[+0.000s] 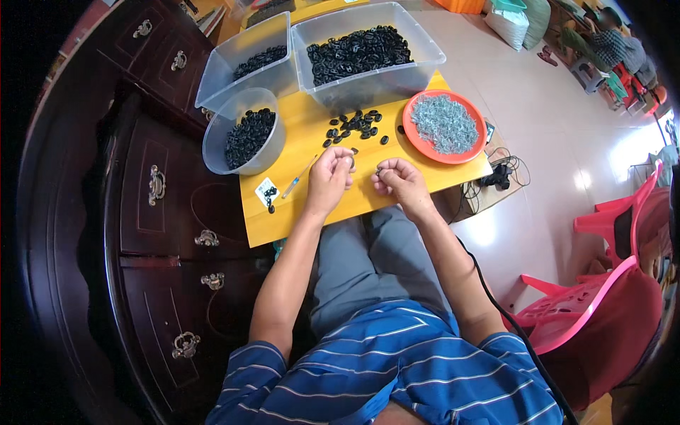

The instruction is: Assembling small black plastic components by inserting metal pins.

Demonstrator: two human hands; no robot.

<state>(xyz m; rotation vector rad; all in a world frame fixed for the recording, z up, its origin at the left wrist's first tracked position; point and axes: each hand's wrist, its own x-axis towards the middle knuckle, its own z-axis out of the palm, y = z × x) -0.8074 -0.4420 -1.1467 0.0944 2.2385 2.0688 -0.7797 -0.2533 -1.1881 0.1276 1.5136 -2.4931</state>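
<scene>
Head view, left hand (pixel 330 178), right hand (pixel 399 180), fingers pinched

I make out one label: a small white square card with black markings (pixel 265 189), lying flat near the left front corner of the yellow wooden surface (pixel 425 177), just left of a thin blue-handled tool (pixel 298 178). At the far end of the room I see a white woven sack (pixel 506 25) with a pale green sack (pixel 537 21) just beside it, both on the floor. No screens or signs show.
</scene>
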